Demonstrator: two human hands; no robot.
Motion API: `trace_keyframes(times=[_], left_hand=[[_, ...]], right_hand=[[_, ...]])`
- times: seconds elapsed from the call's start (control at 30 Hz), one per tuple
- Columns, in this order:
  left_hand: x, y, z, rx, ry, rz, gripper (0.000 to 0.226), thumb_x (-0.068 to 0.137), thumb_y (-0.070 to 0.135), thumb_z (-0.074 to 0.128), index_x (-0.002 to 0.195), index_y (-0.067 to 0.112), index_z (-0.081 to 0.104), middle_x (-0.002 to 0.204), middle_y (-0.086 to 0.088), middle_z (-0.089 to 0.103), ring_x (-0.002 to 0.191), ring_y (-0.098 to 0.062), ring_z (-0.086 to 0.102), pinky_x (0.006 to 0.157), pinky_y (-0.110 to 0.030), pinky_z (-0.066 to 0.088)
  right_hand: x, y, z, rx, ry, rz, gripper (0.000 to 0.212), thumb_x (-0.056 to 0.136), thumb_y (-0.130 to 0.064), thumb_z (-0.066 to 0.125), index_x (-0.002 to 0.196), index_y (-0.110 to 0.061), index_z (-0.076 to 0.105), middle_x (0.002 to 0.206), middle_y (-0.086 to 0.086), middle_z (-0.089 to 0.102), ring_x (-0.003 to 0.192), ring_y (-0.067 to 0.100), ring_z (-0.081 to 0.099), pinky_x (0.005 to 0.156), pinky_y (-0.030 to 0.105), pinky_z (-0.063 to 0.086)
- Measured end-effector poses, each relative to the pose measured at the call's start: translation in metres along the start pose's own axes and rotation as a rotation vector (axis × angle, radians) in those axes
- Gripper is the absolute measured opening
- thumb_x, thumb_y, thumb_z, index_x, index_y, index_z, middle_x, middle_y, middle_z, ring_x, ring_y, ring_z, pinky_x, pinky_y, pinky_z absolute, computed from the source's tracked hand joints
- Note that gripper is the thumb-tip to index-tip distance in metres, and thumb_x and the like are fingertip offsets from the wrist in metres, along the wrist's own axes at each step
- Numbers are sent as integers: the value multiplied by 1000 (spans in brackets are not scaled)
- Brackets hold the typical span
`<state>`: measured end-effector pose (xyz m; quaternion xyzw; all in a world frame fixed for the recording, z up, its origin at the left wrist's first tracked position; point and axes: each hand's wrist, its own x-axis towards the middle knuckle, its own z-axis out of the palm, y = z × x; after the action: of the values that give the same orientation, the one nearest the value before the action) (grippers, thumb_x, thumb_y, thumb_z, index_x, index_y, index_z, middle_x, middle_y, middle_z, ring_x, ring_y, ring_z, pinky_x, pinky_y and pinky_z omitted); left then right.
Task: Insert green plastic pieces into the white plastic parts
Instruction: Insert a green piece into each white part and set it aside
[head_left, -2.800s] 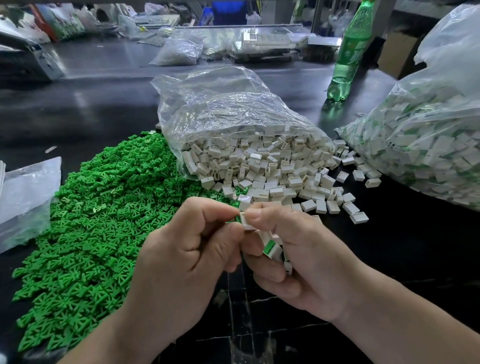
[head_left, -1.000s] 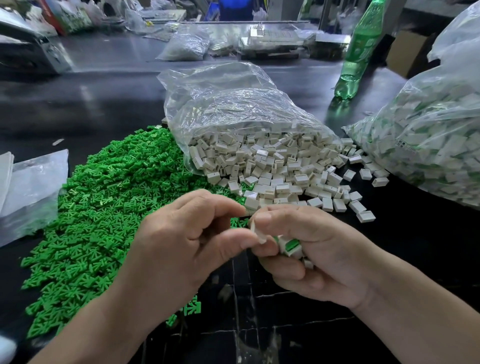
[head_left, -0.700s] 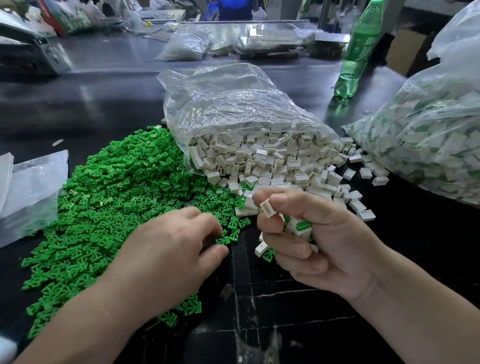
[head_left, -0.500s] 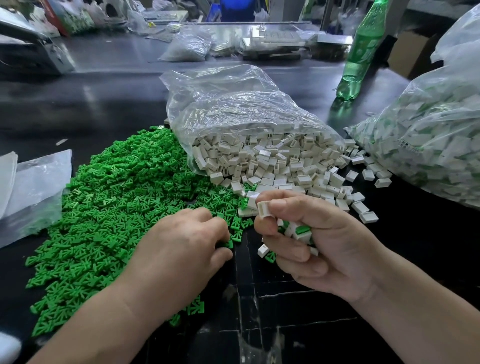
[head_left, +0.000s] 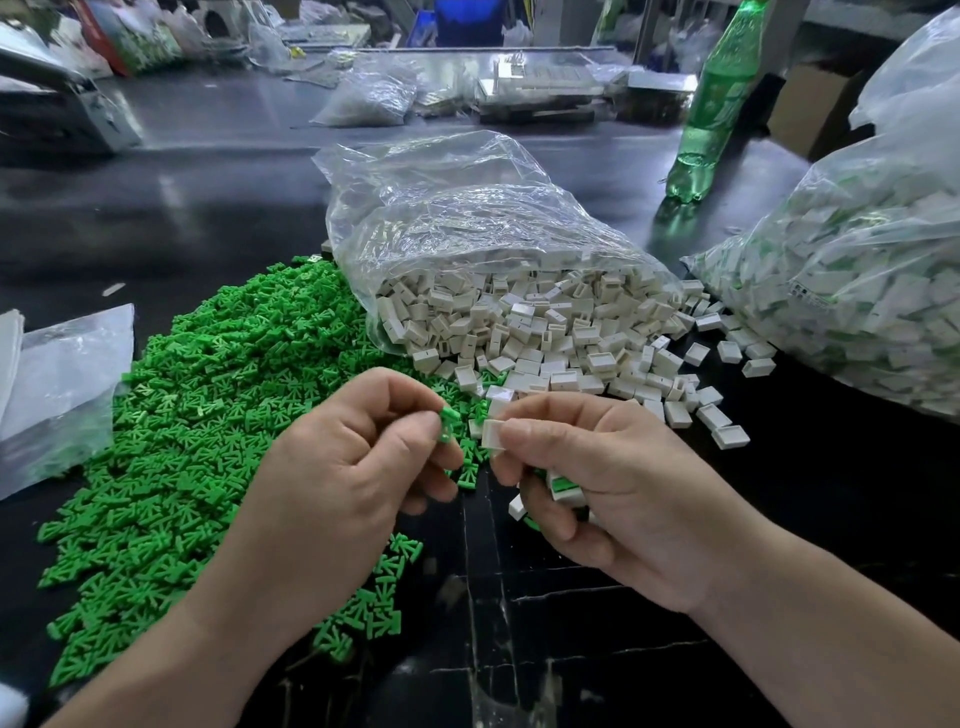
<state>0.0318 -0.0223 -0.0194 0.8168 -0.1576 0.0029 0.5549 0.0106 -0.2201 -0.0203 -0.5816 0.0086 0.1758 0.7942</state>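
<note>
My left hand (head_left: 343, 467) pinches a small green plastic piece (head_left: 447, 423) between thumb and forefinger. A short gap to its right, my right hand (head_left: 602, 483) pinches a white plastic part (head_left: 492, 435) at thumb and forefinger tips. The curled lower fingers of that hand also hold several assembled white parts with green inserts (head_left: 563, 487). A wide heap of green pieces (head_left: 197, 415) covers the table on the left. White parts (head_left: 545, 332) spill from a clear bag (head_left: 467, 218) behind my hands.
A large clear bag of assembled parts (head_left: 857, 291) lies at the right. A green bottle (head_left: 717, 104) stands behind it. An empty plastic bag (head_left: 57, 384) lies at the left edge. More bags and trays (head_left: 535, 88) crowd the far side of the black table (head_left: 571, 649).
My left hand has lifted off the green heap with one green piece pinched. It now sits level with my right hand, which has stayed in place holding the white part.
</note>
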Motion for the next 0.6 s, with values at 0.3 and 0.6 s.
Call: trace_keyframes(times=[0.3,0.6], left_hand=[[-3,1,8,-183,3,-11,15,81,39,60,89,32,71,72,-1,71,61,-16,69,51,-23,52],[-8,6,10,-91,46,50,11,84,32,62,89,35,71,72,4,71,61,-9,68,52,-16,52]], right_hand=[[-4,-1,3,-161,21,-92,19,88,-34,73,80,-18,68,69,3,58,42,11,46,35,16,30],[-4,0,3,-212,8,-116,15,85,-37,71,81,-22,70,70,0,59,43,11,47,35,17,31]])
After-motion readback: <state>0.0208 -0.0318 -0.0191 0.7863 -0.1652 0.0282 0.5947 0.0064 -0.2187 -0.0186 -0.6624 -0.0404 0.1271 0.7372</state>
